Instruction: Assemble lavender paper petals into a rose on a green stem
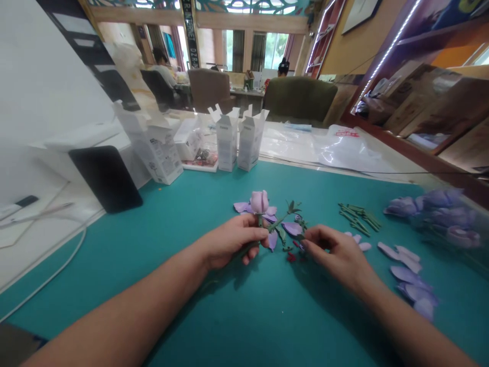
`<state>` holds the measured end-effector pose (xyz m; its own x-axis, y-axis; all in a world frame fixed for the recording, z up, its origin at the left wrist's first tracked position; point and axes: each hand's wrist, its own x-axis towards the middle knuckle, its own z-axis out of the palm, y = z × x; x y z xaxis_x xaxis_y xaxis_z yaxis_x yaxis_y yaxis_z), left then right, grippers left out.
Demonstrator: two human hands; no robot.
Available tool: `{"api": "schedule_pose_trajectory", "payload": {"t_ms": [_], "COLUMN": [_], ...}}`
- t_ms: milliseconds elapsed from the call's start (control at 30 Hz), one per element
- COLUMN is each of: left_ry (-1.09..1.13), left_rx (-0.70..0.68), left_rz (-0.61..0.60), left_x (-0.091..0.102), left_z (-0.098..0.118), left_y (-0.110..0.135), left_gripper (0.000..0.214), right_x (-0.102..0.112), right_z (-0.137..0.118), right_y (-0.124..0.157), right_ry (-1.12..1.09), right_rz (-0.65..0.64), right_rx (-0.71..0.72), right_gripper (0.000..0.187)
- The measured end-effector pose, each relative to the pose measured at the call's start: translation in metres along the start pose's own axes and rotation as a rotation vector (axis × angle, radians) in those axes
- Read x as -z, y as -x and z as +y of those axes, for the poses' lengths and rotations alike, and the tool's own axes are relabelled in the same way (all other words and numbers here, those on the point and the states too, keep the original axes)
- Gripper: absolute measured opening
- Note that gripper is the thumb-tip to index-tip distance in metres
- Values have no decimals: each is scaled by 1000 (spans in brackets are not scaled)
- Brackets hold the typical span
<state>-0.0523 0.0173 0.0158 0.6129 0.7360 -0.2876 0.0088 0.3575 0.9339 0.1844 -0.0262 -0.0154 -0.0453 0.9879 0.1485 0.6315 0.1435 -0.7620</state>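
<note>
My left hand (233,239) is closed around the green stem of an artificial rose, whose pale purple bud (260,202) stands upright above the fingers. A side branch with small green leaves (292,208) sticks out to the right from that hand. Thumb and fingers of my right hand (340,255) pinch a small green leaf (300,237), partly hidden by the fingertips. Between and behind the hands lie loose purple petals (292,228), green bits and small red pieces (291,257) on the teal mat (244,316).
Green stem pieces (359,216) and more purple petals (410,278) lie at the right, beside bagged purple roses (443,211). White boxes (250,140) stand along the back. A black tablet-like panel (106,178) leans at the left, near a white cable (57,275). People sit beyond.
</note>
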Motion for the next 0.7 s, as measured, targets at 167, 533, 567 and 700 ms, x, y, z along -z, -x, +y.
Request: {"api": "schedule_pose_trajectory", "payload": {"t_ms": [167,533,567,700], "left_ry": [85,97,104,150], "left_rx": [52,115,121,141], "left_rz": [-25,-25,-28,-58], "left_x": [-2,-7,-8,-10], "left_z": [-3,-10,-11,-14], "left_y": [-2,-5,-6,-6], "left_gripper": [22,27,27,25], "right_x": [-2,-6,-7,-11], "right_z": [-7,-21,-21,-17], "right_y": [5,16,17,18], "right_ry": [-159,16,27,44], "right_rz": [-75,-49,-38,-2], "right_rx": [-53,184,205,233], "right_gripper": [24,25,25,22]}}
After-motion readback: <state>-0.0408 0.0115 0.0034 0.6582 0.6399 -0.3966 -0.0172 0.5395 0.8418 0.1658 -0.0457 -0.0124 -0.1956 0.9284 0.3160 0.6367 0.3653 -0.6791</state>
